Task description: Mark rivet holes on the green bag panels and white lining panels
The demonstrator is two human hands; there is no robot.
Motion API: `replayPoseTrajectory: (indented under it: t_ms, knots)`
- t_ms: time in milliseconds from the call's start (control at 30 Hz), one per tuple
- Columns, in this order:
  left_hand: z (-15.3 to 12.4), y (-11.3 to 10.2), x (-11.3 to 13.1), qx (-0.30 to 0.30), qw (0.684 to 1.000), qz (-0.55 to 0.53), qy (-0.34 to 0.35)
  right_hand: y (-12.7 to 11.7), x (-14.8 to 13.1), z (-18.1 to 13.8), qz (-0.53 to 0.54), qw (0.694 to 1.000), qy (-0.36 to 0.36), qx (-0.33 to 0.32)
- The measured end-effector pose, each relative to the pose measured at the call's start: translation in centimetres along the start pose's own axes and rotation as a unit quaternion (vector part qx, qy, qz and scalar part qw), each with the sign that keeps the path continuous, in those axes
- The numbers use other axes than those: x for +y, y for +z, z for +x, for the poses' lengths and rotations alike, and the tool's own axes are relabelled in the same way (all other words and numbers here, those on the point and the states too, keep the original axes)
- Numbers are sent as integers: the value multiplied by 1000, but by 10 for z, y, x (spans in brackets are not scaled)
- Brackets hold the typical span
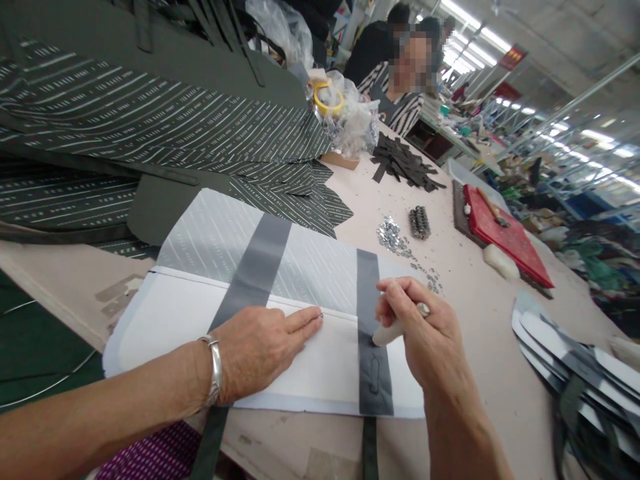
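A white panel [320, 363] lies flat in front of me, its far part grey and faintly striped, with two dark grey strips [367, 287] across it. My left hand [267, 350] rests flat on the panel with fingers stretched out. A tiny metal piece is at its fingertips, too small to make out fully. My right hand [425, 327] is closed around a short whitish tool [389, 333], whose lower end meets the right strip; I cannot tell its exact kind. Below that end, an elongated outline [375, 373] shows on the strip. Dark straps [370, 447] hang from the panel's near edge.
Dark printed fabric pieces [165, 120] are piled at the left. Beyond the panel lie small metal pieces [393, 235], a cluster of metal parts [419, 222] and dark strips [405, 163]. A red slab [510, 233] bears a hammer [493, 205]. Stacked panels [575, 360] sit right. A person [395, 87] is behind.
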State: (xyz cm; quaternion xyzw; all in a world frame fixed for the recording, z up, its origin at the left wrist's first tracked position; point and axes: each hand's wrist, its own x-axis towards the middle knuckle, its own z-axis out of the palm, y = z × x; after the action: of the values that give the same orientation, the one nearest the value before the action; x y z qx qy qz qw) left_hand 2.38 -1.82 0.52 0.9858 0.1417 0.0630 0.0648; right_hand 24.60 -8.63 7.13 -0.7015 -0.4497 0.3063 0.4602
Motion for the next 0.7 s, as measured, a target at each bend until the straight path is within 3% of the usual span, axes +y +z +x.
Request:
replayPoseTrajectory:
  t_ms: [100,233,400,533,700]
  knots:
    - [2,-2,2,-21,1000,12,-10,-4,10,-12,101,991,26,83]
    - [5,-6,7,-46,998,35,-7,0,4,-15,260,947,10,188]
    - [5,-6,4,-58,997,49,8,10,0,-1,396,897,19,196]
    - [4,-3,0,-35,999,33,8,22,26,12,458,867,45,191]
    - [4,-3,0,-32,999,3,-4,33,55,17,557,805,85,189]
